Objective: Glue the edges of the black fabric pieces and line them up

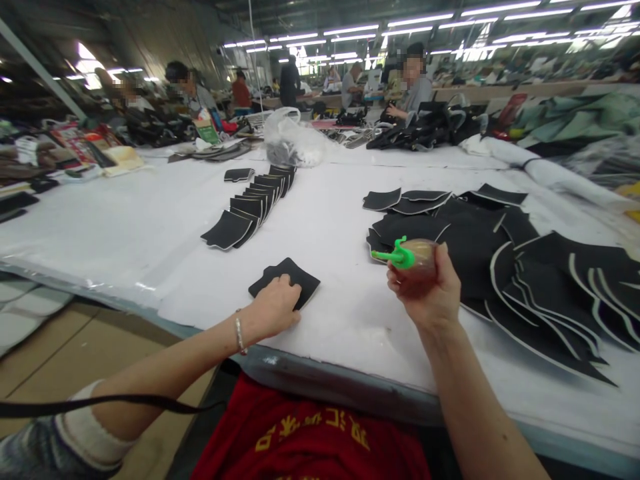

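Note:
My right hand [426, 293] is wrapped round a clear squeeze bottle [424, 259] with brownish contents, held above the table. Its green nozzle points left and its small green cap stands up off the side. Near the front edge, a black cut panel [295, 275] with a notched side lies flat on the white surface. On top of that panel rests my left hand [276, 303], fingers curled and pressing on it. Behind it, several similar black panels [227, 230] overlap in a row running away from me. Part of the panel is hidden under my fingers.
Large heaps of black pieces with pale edges [540, 293] cover the table's right side. A single black piece [239, 175] lies beside the row. Farther back are a clear plastic bag [290, 137], a white roll [560, 177], and people at work.

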{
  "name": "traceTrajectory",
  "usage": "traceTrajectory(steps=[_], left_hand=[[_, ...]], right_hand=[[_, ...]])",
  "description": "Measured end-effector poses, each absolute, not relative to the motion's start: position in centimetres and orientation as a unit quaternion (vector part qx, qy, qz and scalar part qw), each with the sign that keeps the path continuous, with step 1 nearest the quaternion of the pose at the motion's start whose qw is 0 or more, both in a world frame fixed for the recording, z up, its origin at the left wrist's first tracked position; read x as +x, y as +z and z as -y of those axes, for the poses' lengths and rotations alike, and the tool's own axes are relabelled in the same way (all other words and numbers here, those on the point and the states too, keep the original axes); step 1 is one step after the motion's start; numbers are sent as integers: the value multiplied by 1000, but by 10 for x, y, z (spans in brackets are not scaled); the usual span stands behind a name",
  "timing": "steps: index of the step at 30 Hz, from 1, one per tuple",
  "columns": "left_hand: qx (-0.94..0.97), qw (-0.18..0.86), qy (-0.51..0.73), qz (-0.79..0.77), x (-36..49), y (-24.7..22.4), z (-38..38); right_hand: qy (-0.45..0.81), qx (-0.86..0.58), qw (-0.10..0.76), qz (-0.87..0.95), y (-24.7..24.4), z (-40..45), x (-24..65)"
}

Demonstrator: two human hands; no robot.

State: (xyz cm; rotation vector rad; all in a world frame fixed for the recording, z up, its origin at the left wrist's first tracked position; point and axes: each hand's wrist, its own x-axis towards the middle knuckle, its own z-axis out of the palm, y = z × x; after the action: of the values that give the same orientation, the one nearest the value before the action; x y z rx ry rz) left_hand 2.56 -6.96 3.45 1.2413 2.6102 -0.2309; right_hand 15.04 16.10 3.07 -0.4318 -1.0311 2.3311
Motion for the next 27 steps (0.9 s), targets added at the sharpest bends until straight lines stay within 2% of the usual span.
traceTrajectory(steps=[10,15,19,27], left_hand=[[397,108,-116,-904,14,38,49],[443,125,-97,-882,-6,47,56],[481,141,-77,-862,-16,47,64],[461,144,-29,-875,-12,29,64]], right_hand=[[838,-168,314,414,27,-156,148],[789,-161,332,491,19,-151,147],[690,-129,345,623,15,-140,147],[386,-107,344,850,28,-122,137]])
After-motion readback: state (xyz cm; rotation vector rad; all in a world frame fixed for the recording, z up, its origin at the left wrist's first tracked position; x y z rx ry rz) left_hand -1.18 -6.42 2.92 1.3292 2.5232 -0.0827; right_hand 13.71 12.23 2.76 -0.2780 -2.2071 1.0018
